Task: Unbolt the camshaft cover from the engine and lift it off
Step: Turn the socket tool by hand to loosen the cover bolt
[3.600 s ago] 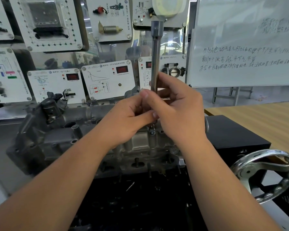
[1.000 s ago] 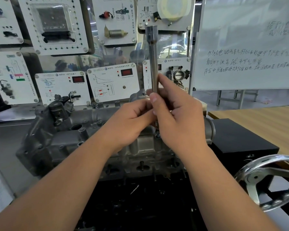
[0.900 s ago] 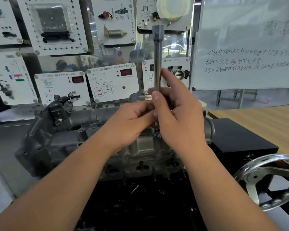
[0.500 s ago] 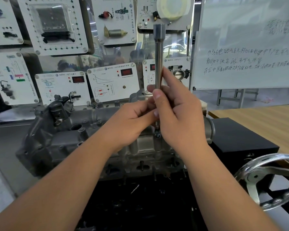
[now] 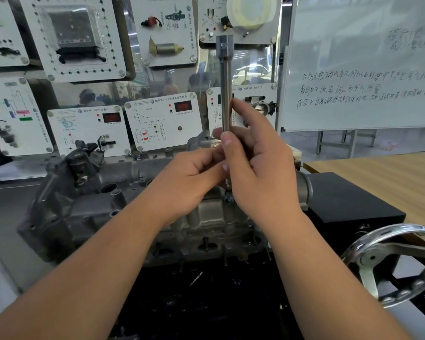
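A grey cast camshaft cover lies across the top of the engine in front of me. A long steel extension bar stands upright over a bolt near the cover's right end. My right hand grips the bar's lower part, thumb and fingers wrapped round the shaft. My left hand pinches the same bar just below, its fingertips tucked against my right thumb. The bar's lower tip is hidden behind my hands.
A chrome handwheel juts out at the lower right beside a black box. Behind it is a wooden table. Training panels and a whiteboard stand close behind the engine.
Both hands stay on the bar over the same bolt. The bar's top has swayed slightly left and right between frames; my right fingers have shifted a little on the shaft.
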The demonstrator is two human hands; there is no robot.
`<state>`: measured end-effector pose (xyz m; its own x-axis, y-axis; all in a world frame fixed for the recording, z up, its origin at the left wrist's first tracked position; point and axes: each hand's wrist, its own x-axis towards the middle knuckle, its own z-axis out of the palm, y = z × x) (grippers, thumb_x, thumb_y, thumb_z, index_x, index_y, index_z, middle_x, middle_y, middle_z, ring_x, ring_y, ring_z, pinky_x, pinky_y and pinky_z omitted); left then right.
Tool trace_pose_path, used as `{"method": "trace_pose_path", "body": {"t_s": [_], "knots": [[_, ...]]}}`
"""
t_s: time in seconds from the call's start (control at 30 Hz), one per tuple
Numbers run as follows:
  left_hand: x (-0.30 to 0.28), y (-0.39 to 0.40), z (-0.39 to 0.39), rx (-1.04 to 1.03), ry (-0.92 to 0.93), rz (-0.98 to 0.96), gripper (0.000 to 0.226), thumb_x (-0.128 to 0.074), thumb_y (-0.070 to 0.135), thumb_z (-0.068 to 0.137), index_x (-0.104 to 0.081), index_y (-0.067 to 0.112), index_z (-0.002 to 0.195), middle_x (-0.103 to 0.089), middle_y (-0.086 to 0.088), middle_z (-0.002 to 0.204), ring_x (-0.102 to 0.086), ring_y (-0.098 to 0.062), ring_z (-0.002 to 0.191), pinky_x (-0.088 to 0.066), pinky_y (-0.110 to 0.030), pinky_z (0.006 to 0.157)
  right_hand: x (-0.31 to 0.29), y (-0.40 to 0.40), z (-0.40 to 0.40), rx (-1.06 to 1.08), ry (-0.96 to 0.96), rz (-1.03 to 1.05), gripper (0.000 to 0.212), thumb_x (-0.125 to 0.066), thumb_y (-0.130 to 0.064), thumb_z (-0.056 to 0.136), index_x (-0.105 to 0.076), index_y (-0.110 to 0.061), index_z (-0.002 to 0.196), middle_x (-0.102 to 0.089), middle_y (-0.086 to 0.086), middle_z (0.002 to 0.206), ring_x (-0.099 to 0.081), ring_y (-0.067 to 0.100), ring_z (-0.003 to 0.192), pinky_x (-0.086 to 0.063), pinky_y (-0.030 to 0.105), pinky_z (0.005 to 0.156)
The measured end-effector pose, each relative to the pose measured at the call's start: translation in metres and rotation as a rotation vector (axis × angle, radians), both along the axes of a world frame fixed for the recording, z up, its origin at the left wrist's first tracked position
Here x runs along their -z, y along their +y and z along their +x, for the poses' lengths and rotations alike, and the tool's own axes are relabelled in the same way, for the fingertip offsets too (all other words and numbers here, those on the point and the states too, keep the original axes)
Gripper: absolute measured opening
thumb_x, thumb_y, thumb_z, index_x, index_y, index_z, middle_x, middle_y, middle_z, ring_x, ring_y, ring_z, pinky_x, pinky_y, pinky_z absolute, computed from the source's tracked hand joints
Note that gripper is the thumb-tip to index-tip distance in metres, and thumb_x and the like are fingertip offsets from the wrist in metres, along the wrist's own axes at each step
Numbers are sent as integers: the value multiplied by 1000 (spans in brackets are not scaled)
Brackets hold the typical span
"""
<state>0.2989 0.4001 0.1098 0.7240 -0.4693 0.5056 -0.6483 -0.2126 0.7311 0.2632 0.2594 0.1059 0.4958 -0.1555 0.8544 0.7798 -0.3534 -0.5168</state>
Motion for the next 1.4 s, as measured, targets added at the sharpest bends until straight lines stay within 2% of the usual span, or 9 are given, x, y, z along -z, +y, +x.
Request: {"method": "trace_pose_path", "body": {"t_s": [0.23, 0.37, 0.5, 0.73, 0.9, 1.0, 1.17, 1.3, 1.4], "knots": [[1, -3, 0, -33, -27, -35, 36, -68, 41, 88, -71, 13, 109, -77, -11, 103, -71, -36, 101, -54, -61, 95, -2, -2, 1, 37, 14, 22, 42, -65, -25, 96, -61, -20, 138, -73, -14, 103, -67, -1, 95, -56, 21, 84], [2, -1, 3, -7, -3, -46, 29, -62, 55, 87, -76, 33, 100, -78, 0, 102, -74, -22, 101, -56, -51, 98, -2, -2, 0, 12, 35, -6, 45, -56, -24, 99, -54, -18, 144, -68, -21, 89, -67, -1, 95, -53, 14, 81], [2, 1, 5, 50, 35, -36, 26, -64, 53, 86, -78, 39, 102, -79, 4, 104, -74, -13, 101, -58, -32, 93, -2, -3, 0, -10, 44, -24, 48, -53, -22, 102, -45, -23, 149, -65, -29, 95, -68, -2, 94, -57, 23, 80], [2, -1, 5, 17, -12, -87, 51, -73, 42, 80, -67, 5, 114, -73, -22, 109, -68, -43, 105, -55, -60, 95, -2, 0, -1, 63, -33, -11, 25, -65, -20, 95, -72, -16, 119, -73, -10, 95, -65, 5, 89, -53, 25, 78], [3, 3, 7, 70, 60, -84, 17, -62, 31, 95, -79, 29, 96, -79, 0, 98, -74, -12, 92, -57, -25, 83, 1, 3, 1, 62, -49, -36, 39, -57, -21, 99, -60, -15, 137, -62, -30, 90, -64, -10, 86, -51, 10, 78], [2, 1, 6, 82, 52, -92, 15, -66, 33, 94, -79, 29, 101, -79, -2, 103, -75, -19, 98, -59, -32, 88, 1, 3, 0, 28, -24, 4, 42, -59, -24, 99, -56, -19, 140, -67, -24, 93, -67, 1, 78, -53, 15, 71], [3, -2, 7, 63, 6, -117, 35, -71, 47, 81, -72, 25, 107, -77, -8, 107, -73, -30, 104, -60, -45, 94, -1, 1, 0, 47, -29, 22, 38, -66, -23, 93, -66, -17, 130, -71, -16, 106, -66, 0, 101, -54, 19, 88], [3, 2, 8, 83, 58, -138, 21, -69, 46, 86, -78, 30, 97, -79, -1, 98, -75, -15, 93, -59, -27, 80, 1, 3, -1, 33, -19, 14, 42, -59, -22, 97, -59, -16, 139, -70, -18, 100, -68, 0, 97, -54, 17, 83], [2, 3, 6, 113, 102, -133, 14, -66, 35, 93, -80, 34, 97, -79, 1, 99, -74, -12, 93, -60, -27, 82, 1, 1, 0, 42, -12, 4, 44, -56, -19, 100, -52, -17, 144, -64, -29, 89, -66, -7, 91, -51, 10, 79]]}}
